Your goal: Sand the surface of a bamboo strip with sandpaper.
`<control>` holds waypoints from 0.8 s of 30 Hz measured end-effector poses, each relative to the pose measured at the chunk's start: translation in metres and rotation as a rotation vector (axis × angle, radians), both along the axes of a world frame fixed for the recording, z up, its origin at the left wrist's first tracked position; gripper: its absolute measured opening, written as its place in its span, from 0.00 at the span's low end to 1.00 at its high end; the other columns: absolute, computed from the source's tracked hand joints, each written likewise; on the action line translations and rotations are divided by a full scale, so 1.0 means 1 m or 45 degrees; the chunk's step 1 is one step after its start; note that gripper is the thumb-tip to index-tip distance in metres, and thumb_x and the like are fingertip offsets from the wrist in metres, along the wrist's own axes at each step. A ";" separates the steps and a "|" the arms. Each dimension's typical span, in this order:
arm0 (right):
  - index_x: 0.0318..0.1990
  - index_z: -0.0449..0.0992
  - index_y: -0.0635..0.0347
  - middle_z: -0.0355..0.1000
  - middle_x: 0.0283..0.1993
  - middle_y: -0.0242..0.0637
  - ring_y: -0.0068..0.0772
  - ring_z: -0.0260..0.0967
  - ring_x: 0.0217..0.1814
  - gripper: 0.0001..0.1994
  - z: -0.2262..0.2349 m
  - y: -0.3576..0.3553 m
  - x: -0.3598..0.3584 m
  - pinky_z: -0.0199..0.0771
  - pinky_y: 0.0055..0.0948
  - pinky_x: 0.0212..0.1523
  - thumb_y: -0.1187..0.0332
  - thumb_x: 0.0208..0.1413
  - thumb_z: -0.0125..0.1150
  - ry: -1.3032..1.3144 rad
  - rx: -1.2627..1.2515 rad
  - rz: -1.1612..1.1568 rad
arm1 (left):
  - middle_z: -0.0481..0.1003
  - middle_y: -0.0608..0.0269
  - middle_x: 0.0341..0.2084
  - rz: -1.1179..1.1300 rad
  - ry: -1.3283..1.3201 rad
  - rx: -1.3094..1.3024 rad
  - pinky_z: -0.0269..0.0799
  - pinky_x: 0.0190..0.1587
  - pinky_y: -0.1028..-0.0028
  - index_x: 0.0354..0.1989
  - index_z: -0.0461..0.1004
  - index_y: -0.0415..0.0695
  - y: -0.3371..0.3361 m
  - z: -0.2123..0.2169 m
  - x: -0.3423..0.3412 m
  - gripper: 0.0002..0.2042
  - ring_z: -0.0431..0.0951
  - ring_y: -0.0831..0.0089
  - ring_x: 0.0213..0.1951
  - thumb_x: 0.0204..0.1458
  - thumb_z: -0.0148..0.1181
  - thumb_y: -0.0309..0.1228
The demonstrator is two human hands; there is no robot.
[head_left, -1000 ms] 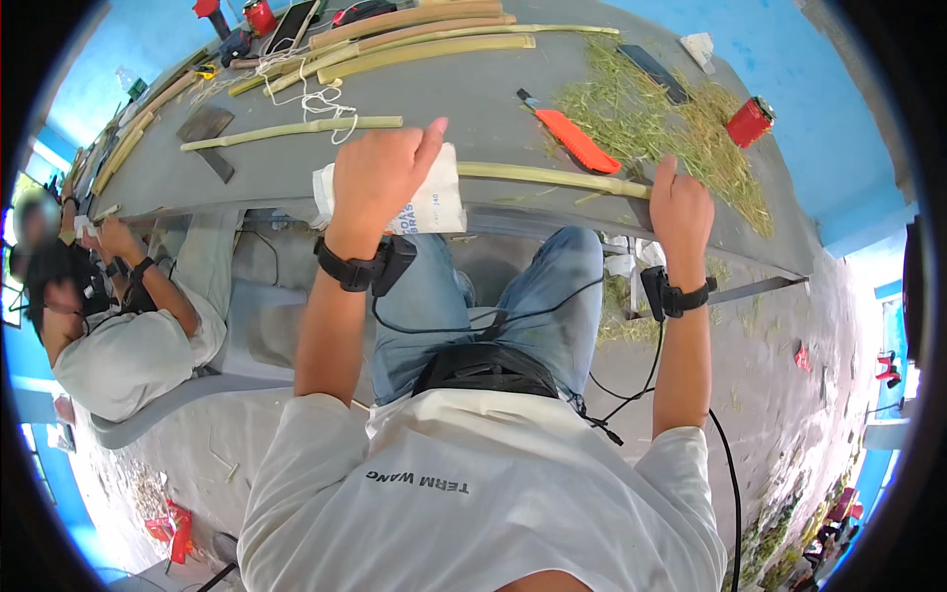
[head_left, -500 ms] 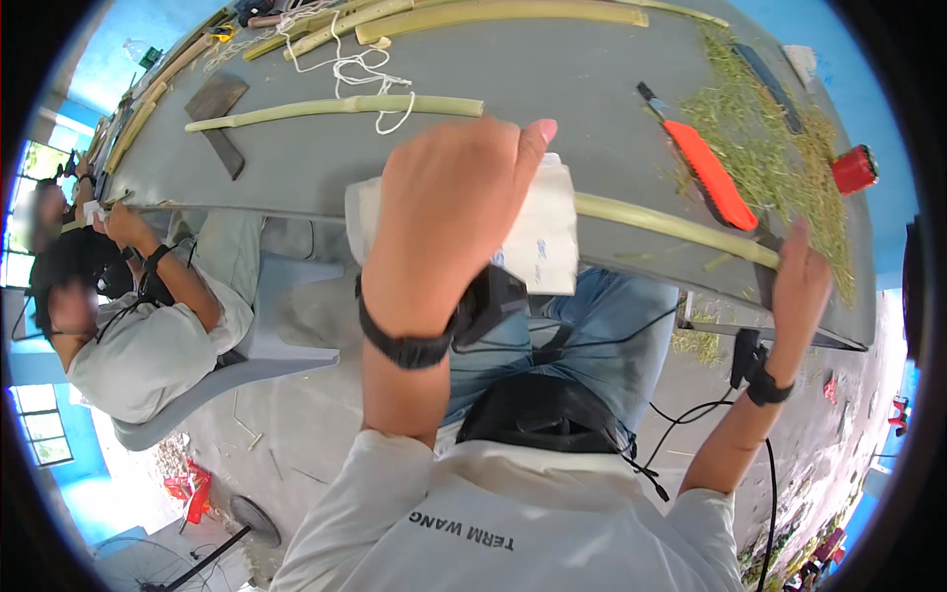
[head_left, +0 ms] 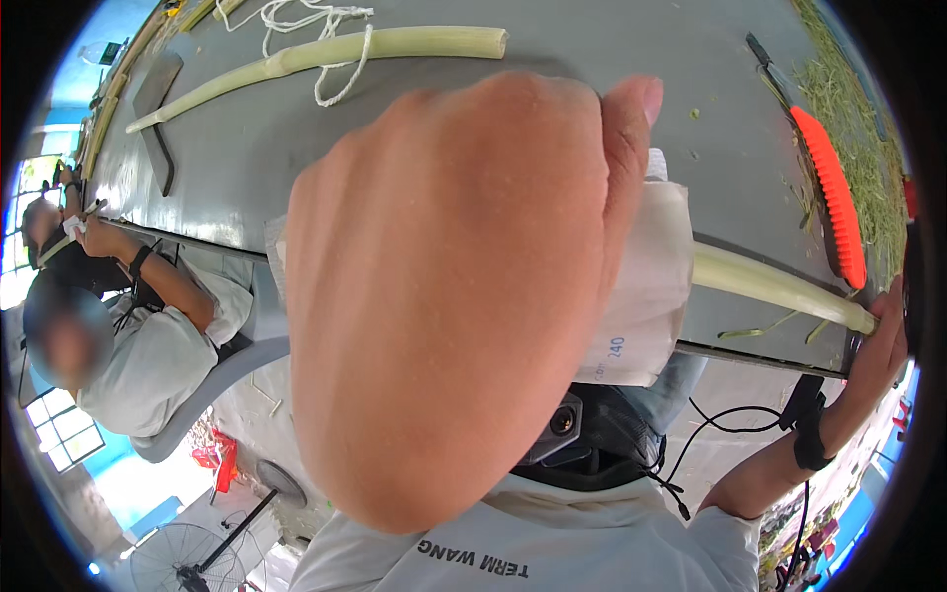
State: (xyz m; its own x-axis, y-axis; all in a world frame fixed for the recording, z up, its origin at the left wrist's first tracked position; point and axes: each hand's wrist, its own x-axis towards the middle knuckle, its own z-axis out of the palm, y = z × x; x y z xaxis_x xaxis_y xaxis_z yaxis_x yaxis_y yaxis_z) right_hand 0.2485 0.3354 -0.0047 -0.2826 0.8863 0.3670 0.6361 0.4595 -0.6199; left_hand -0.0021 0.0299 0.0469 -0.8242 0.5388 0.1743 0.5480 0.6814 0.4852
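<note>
My left hand [head_left: 444, 286] fills the middle of the view, back upward and fingers curled under. It is closed around a pale, printed sheet of folded sandpaper [head_left: 656, 296], which wraps over a peeled, light green bamboo stick [head_left: 774, 286]. The fingertips and the stick's length beneath this hand are hidden. At the far right, along the table's near edge, my right hand [head_left: 888, 326] grips the stick's other end; its fingers show only partly. Beyond the left hand lies a second bamboo stick [head_left: 395, 44] with a loop of white string [head_left: 365, 74] over it.
An orange-handled folding saw [head_left: 834, 197] rests near green shavings [head_left: 848, 109] on the grey table [head_left: 612, 49]. A dark flat-bladed tool [head_left: 158, 99] lies under the second stick's thin end. To the left, a person [head_left: 148, 345] sits on a grey chair [head_left: 266, 355]. A black cable [head_left: 735, 424] hangs below my right arm.
My left hand looks much larger and nearer, still closed on the sandpaper. The table view has shifted, and my right hand now appears farther right and lower, still at the stick's end.
</note>
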 end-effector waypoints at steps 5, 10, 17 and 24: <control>0.23 0.71 0.64 0.58 0.20 0.25 0.17 0.50 0.24 0.26 0.010 0.008 0.019 0.51 0.23 0.28 0.51 0.68 0.53 -0.118 0.109 0.080 | 0.62 0.53 0.15 0.002 0.161 -0.115 0.57 0.25 0.63 0.29 0.72 0.35 0.002 0.001 0.005 0.21 0.59 0.59 0.19 0.64 0.56 0.43; 0.36 0.82 0.65 0.76 0.30 0.31 0.16 0.67 0.34 0.19 0.022 -0.035 -0.027 0.66 0.21 0.39 0.56 0.67 0.57 0.153 0.339 -0.049 | 0.68 0.56 0.18 -0.486 0.971 -0.127 0.62 0.27 0.65 0.44 0.77 0.38 -0.024 -0.040 -0.031 0.20 0.62 0.61 0.20 0.66 0.51 0.45; 0.42 0.74 0.70 0.72 0.43 0.59 0.52 0.67 0.52 0.16 0.106 -0.086 0.009 0.61 0.56 0.54 0.65 0.61 0.43 1.393 -0.067 1.112 | 0.75 0.51 0.34 -0.173 0.499 0.037 0.69 0.40 0.64 0.59 0.74 0.46 -0.038 -0.046 -0.042 0.19 0.72 0.54 0.32 0.65 0.51 0.41; 0.35 0.71 0.74 0.61 0.32 0.48 0.42 0.55 0.37 0.19 0.150 -0.105 0.046 0.53 0.45 0.45 0.61 0.54 0.44 1.548 -0.014 1.255 | 0.62 0.58 0.20 -0.007 -0.092 0.176 0.61 0.34 0.73 0.29 0.68 0.33 -0.009 -0.021 -0.015 0.24 0.58 0.68 0.27 0.66 0.49 0.46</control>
